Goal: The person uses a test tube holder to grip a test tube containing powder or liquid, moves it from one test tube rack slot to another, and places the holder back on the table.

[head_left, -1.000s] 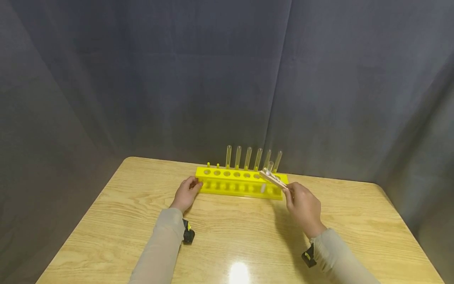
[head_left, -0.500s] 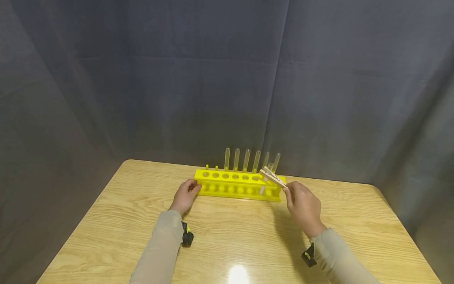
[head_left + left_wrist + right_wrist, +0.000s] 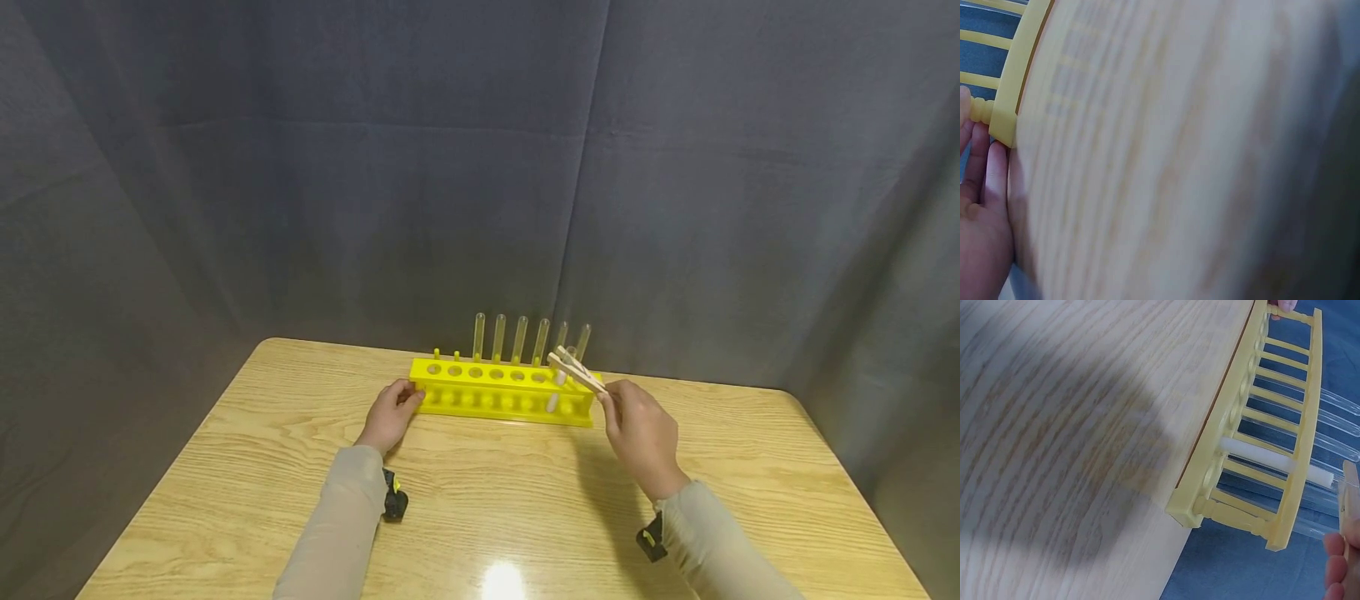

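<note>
A yellow test tube rack (image 3: 506,415) stands at the table's far side. My left hand (image 3: 388,414) holds its left end, fingers around the end post, as the left wrist view shows. My right hand (image 3: 643,429) grips the rear of a wooden test tube clamp (image 3: 577,372). At the clamp's front is a test tube with white contents (image 3: 1260,454), passing through a hole near the rack's right end, its bottom low in the rack. The clamp's two tips look apart; whether they still pinch the tube I cannot tell.
Several clear test tubes (image 3: 499,336) stand upside down on pegs along the rack's back. Two short pegs (image 3: 457,357) at the left bear no tube. A dark curtain (image 3: 420,183) hangs behind the wooden table (image 3: 480,500).
The tube with white contents sits slightly lower in the rack and the clamp's tips have spread a little. The left hand stays on the rack. The head view has shifted slightly.
</note>
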`<control>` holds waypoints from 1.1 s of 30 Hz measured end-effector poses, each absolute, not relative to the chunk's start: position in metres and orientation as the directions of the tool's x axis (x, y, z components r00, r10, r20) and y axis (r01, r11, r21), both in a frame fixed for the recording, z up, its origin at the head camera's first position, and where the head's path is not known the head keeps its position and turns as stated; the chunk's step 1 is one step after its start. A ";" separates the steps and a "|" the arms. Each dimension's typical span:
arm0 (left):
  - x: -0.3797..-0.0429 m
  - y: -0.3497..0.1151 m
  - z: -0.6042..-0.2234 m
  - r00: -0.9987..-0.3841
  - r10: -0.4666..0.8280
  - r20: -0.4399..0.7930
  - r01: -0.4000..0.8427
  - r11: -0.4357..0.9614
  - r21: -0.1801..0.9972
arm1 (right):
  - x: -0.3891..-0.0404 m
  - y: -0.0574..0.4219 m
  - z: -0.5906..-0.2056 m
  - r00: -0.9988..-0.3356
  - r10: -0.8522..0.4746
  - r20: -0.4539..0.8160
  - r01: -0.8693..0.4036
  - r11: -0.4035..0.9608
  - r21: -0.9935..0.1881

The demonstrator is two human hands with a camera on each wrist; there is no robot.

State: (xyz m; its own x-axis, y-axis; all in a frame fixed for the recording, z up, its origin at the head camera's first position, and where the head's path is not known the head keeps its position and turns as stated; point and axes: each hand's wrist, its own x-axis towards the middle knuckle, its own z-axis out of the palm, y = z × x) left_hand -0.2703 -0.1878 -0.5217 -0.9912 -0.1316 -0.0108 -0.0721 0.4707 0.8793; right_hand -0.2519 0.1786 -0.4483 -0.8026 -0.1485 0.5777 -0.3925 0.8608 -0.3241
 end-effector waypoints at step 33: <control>-0.272 -0.189 -0.524 -0.992 -0.123 0.011 -0.050 0.479 0.876 | -0.257 0.175 -0.436 -0.771 -0.135 0.622 -0.416 0.847 -0.332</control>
State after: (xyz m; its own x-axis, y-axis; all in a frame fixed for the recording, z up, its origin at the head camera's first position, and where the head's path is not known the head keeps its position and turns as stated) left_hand -0.2721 -0.1885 -0.5241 -0.9923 -0.1230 0.0107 -0.0500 0.4789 0.8764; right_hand -0.2574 0.1755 -0.4356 -0.7712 -0.1347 0.6222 -0.4156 0.8469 -0.3318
